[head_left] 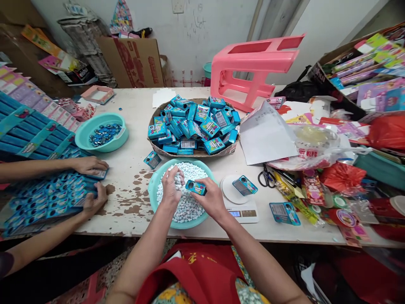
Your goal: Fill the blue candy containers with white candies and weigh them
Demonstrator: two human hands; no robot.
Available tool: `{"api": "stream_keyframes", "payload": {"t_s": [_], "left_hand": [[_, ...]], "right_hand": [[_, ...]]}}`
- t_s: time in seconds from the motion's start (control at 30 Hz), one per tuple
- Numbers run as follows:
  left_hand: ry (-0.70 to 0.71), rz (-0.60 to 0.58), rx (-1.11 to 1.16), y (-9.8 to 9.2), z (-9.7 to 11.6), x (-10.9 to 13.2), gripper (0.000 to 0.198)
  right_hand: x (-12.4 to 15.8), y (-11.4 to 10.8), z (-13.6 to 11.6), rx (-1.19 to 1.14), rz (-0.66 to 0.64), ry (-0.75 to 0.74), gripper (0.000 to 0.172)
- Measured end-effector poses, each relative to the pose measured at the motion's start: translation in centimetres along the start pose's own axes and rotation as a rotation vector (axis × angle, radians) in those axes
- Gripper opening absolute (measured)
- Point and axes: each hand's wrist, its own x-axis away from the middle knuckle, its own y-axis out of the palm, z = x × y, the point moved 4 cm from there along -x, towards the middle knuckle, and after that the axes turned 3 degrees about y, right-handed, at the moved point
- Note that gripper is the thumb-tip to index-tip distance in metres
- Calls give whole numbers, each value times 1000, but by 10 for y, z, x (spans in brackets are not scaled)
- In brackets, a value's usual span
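Over a turquoise basin [152, 198] full of small white candies [189, 213], my left hand [170, 188] is closed around some of the candies, its fingers curled upward. My right hand [213, 198] grips a small blue candy tin [195, 187] by its right end, close beside the left fingers. On a white kitchen scale [249, 214] to the right rests another blue tin [244, 185]. One more tin [284, 213] lies on the table right of the scale, and a further one [152, 160] sits at the basin's upper left.
A cardboard tray [193, 157] heaped with blue tins stands behind the basin. A co-worker's hands [93, 198] press on rows of blue packs at left, near a smaller turquoise basin [81, 137]. A pink stool [253, 59], scissors [267, 176] and cluttered packaging lie at right.
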Motion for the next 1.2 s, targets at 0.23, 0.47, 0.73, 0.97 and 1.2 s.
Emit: {"api": "stream_keyframes", "payload": {"t_s": [0.23, 0.47, 0.73, 0.97, 1.2], "left_hand": [[195, 30, 60, 8, 21, 3, 27], [220, 53, -45, 10, 20, -1, 32], [216, 21, -42, 21, 20, -6, 33], [220, 10, -91, 27, 21, -4, 34], [234, 13, -107, 34, 16, 1, 32]], "right_hand": [[-4, 19, -15, -13, -64, -36, 30], [-12, 15, -14, -60, -39, -6, 31], [-15, 10, -11, -66, -60, 35, 32], [-18, 2, -9, -61, -42, 39, 32], [-17, 1, -6, -44, -63, 24, 32]]}}
